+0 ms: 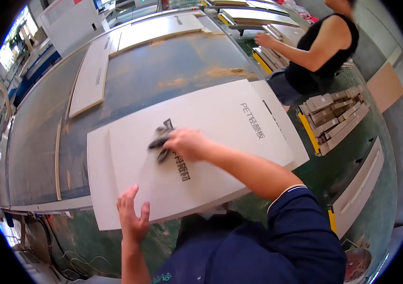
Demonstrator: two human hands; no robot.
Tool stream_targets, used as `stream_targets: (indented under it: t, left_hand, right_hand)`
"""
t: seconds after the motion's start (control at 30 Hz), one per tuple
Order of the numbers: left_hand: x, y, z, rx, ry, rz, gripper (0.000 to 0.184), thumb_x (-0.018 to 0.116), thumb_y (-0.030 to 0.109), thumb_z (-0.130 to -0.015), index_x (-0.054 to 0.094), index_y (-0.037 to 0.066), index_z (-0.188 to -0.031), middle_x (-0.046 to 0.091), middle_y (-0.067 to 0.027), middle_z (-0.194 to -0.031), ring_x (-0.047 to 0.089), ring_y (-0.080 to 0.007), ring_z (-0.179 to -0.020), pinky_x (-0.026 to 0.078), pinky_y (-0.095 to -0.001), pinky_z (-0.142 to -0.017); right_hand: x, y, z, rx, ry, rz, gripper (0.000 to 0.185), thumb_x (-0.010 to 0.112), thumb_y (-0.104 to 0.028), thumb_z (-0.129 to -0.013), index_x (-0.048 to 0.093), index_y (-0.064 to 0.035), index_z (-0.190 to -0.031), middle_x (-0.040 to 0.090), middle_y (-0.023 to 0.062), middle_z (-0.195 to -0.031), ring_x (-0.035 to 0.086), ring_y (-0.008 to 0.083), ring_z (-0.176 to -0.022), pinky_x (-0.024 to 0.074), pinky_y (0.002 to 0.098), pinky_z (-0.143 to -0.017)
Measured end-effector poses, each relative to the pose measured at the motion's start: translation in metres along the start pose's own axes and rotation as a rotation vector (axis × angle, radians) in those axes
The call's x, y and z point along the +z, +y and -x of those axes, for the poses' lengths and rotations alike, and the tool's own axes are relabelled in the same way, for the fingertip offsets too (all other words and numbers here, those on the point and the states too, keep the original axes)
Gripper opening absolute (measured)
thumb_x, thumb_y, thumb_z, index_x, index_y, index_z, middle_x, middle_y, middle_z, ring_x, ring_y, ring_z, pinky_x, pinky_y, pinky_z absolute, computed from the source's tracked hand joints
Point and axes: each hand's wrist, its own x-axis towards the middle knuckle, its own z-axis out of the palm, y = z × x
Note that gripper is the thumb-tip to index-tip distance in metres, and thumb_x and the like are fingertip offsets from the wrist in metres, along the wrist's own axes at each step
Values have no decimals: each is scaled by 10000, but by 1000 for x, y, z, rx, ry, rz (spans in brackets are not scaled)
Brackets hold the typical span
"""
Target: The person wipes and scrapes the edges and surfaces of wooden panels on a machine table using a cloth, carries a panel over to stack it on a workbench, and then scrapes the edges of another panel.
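A large white board (215, 113) with printed black lettering lies at the near edge of the work table. Over its middle, my right hand (186, 143) is closed round a dark tool (161, 144), blurred by motion, so its exact kind is hard to tell. The tool is over the board beside the printed characters. My left hand (133, 213) is at the board's near left edge, fingers spread, holding nothing.
Narrower pale boards (89, 78) lie along the table's far side, and sawdust marks the dark tabletop (149, 75). A person (324, 42) in a black sleeveless top stands at the right. Stacked strips (336, 118) and a long panel (358, 189) are at the right.
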Motion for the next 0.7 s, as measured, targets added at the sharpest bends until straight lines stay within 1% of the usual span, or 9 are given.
stream_targets:
  t: [0.03, 0.1, 0.13, 0.17, 0.23, 0.4, 0.43, 0.6, 0.7]
  left_hand:
    - [1, 2, 5, -22, -7, -6, 469, 616, 140, -828, 525, 14, -1271, 563, -179, -1235, 491, -355, -1169, 347, -427, -1038]
    - [2, 1, 15, -49, -2, -27, 476, 619, 130, -820, 524, 9, -1271, 565, -180, -1228, 493, -362, -1157, 350, -432, -1034]
    - [-3, 0, 25, -70, -8, -47, 479, 621, 124, -816, 523, 7, -1270, 566, -180, -1222, 495, -365, -1147, 352, -435, -1032]
    - [-8, 4, 34, -90, 34, -62, 446, 606, 119, -821, 538, -1, -1245, 570, -183, -1202, 501, -366, -1128, 356, -438, -1025]
    - [-8, -7, 58, -210, 139, -29, 420, 595, 119, -830, 546, -5, -1228, 573, -185, -1188, 503, -363, -1127, 359, -435, -1022]
    - [5, 3, 65, -310, 204, 33, 366, 581, 116, -855, 560, -7, -1199, 576, -194, -1176, 511, -351, -1131, 374, -410, -1013]
    - [7, 14, 54, -248, 184, 17, 367, 589, 124, -858, 559, -6, -1200, 575, -194, -1183, 509, -351, -1136, 374, -409, -1016]
    - [38, 76, -8, 46, -64, -57, 443, 615, 225, -878, 529, 12, -1256, 569, -193, -1236, 512, -351, -1165, 371, -428, -1027]
    - [40, 82, 4, -7, -100, -103, 464, 626, 227, -874, 519, 35, -1284, 549, -197, -1264, 491, -360, -1195, 360, -430, -1045]
  right_hand:
    - [4, 52, 0, 56, 38, 204, 189, 524, -199, -913, 684, -134, -991, 643, 106, -978, 624, 305, -909, 519, 397, -761]
    - [-27, 190, 42, 638, 264, -161, 319, 525, -351, -940, 676, -72, -898, 667, 158, -896, 597, 289, -747, 513, 403, -724]
    - [-58, 219, 100, 601, 856, -487, 319, 520, -328, -926, 683, -56, -888, 672, 181, -869, 631, 309, -769, 514, 435, -732]
    - [-107, 290, 158, 1049, 378, 179, 288, 553, -304, -898, 694, -56, -937, 680, 197, -919, 658, 348, -870, 518, 451, -772]
    - [-183, 320, 248, 1332, 431, 482, 267, 638, -280, -834, 702, -44, -944, 686, 208, -952, 644, 395, -964, 514, 456, -821]
    - [-233, 187, 196, 1124, 808, 36, 280, 597, -198, -885, 667, 13, -1056, 688, 197, -1015, 668, 351, -925, 523, 401, -811]
    - [-204, 193, 188, 714, 783, 202, 236, 571, -147, -904, 668, 7, -1054, 689, 196, -986, 673, 338, -901, 523, 375, -786]
    - [-121, 67, 162, -80, 33, 114, 229, 523, 3, -837, 684, -50, -990, 614, 177, -809, 589, 374, -783, 492, 424, -742]
    - [-144, 160, 225, 324, 171, 358, 209, 519, -58, -850, 699, -61, -957, 631, 184, -844, 599, 385, -817, 490, 472, -751]
